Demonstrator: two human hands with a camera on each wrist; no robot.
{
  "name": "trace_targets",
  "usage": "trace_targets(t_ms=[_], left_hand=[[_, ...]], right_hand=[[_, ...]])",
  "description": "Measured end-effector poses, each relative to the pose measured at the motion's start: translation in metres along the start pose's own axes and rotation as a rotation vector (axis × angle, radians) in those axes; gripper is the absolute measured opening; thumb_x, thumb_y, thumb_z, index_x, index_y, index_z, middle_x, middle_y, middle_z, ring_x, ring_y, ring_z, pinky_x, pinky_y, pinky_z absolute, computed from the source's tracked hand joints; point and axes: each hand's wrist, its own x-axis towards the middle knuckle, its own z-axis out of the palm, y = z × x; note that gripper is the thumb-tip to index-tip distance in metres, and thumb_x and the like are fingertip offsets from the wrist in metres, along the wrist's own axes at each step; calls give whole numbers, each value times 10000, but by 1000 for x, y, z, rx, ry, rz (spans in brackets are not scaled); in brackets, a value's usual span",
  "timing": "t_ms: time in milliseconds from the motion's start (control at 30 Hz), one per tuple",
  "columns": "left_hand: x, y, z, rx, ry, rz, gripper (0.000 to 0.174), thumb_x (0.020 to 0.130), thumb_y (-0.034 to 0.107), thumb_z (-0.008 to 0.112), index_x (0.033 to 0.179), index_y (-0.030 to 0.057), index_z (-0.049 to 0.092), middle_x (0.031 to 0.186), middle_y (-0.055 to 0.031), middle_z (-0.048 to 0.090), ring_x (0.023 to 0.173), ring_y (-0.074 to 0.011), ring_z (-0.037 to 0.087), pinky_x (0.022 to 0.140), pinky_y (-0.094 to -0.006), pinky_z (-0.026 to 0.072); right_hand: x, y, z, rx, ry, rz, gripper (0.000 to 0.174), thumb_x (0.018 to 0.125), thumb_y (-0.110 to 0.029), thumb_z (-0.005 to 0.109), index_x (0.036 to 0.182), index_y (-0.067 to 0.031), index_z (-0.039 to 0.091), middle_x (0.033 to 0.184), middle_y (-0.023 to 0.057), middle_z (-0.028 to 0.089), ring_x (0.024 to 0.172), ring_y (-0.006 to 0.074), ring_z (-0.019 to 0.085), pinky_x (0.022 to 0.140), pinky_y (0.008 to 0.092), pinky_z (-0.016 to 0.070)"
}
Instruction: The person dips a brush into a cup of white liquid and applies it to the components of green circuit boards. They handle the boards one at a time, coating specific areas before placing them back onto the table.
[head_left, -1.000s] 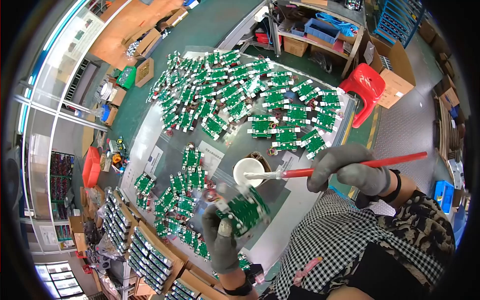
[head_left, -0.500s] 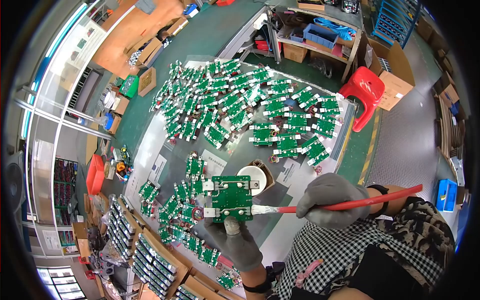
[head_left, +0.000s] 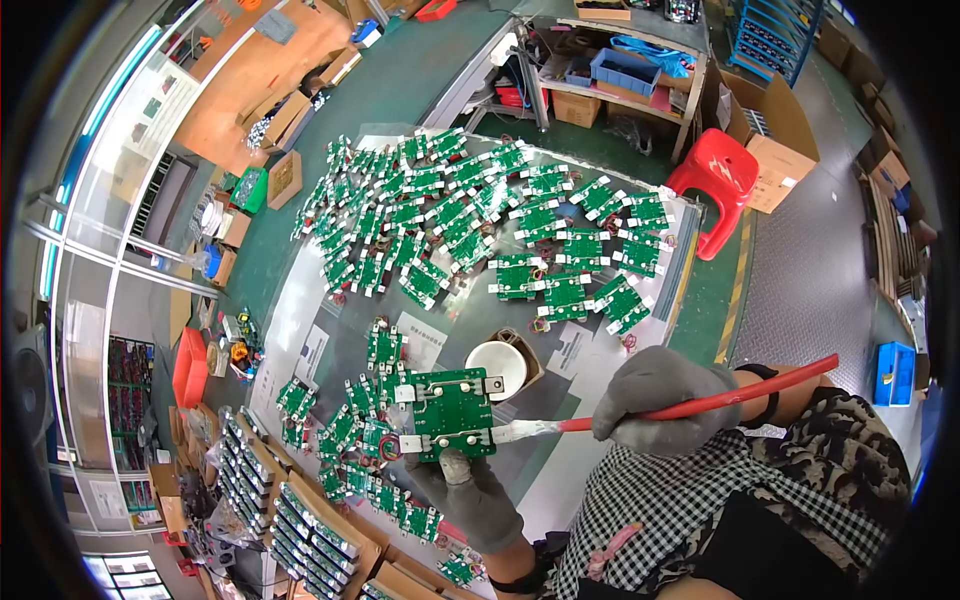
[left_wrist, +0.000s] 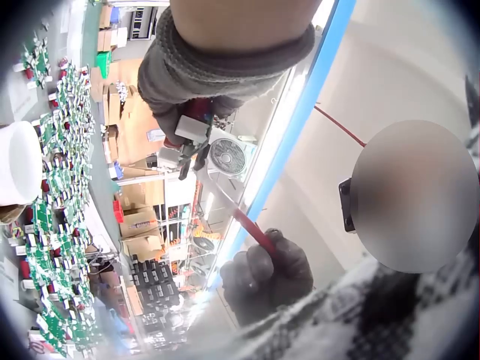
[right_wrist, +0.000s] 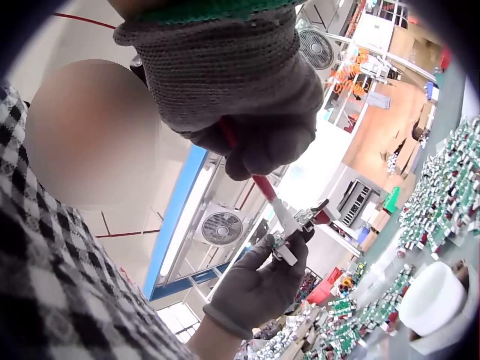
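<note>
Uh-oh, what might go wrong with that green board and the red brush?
The left hand holds the green circuit board near one edge, so it might tilt or slip. The red-handled brush has its whitish tip at the board's side and might smear the wrong spot. The white cup stands nearby, and a bump might topple it.

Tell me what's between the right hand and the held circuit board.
In the head view, the red-handled brush reaches from the right hand to the held circuit board, pale end first.
</note>
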Motion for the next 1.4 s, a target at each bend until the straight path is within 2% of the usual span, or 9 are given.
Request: trace_targets(t_ms=[100,167,767,867,933,1000,1133,1267,1400], left_hand=[[-1,-1,-3,-9,17,-9,536,853,314,645,1245,53,389,1094,-54,504,919,-140,523,727,-276,458],[-2,-4,-9,4,-60,-3,475,899,240,563,1295,57,376,1176,-92,524,1042,-183,531,865,-320,447],[-9,-3,6,35,-45,20,501,908,234,544,1327,42,347,1216,-104,502,1078,-201,517,908,-346,424],[-2,-14,-4,-11,-68,-10,489,906,231,550,1310,31,360,1200,-108,505,1064,-202,517,906,-347,420],[1,-19,-8,3,-129,-28,458,904,192,544,1290,17,370,1186,-110,506,1050,-200,521,896,-343,430],[5,-36,-15,255,-332,-362,426,894,127,516,1277,5,375,1180,-112,507,1044,-201,529,906,-342,440],[-8,-132,-10,98,-642,-643,440,882,80,475,1300,29,347,1209,-120,483,1061,-204,533,921,-348,450],[-21,-211,5,134,-563,-889,361,926,74,496,1246,23,340,1105,-74,511,927,-118,541,788,-260,485],[-25,-269,10,162,-576,-844,391,906,69,520,1259,29,355,1088,-74,530,908,-148,561,790,-293,498]], right_hand=[[-1,-7,-12,-32,51,54,95,797,-23,542,880,-11,586,596,92,572,506,215,593,477,327,439],[2,-7,-15,-3,92,50,94,799,-23,543,881,-9,587,599,93,573,507,214,593,479,326,439],[-9,8,-12,103,183,60,110,824,-49,535,895,8,596,632,93,577,520,164,576,493,291,425],[-26,2,-30,89,160,220,123,828,-62,530,898,13,598,668,86,581,556,137,568,514,278,428],[-38,4,-42,162,357,336,135,836,-68,511,890,23,595,674,57,571,578,101,547,523,259,425],[-47,0,-49,173,455,413,149,843,-76,501,904,27,589,682,41,563,592,78,522,525,241,418],[-61,9,-53,293,634,389,147,840,-66,494,926,21,576,669,32,553,575,67,501,506,216,398],[-73,12,-51,292,652,424,140,841,-67,496,918,17,577,653,29,552,559,64,498,499,217,400],[-80,12,-51,215,697,442,143,839,-85,509,916,12,580,648,37,563,547,75,512,497,224,414]])
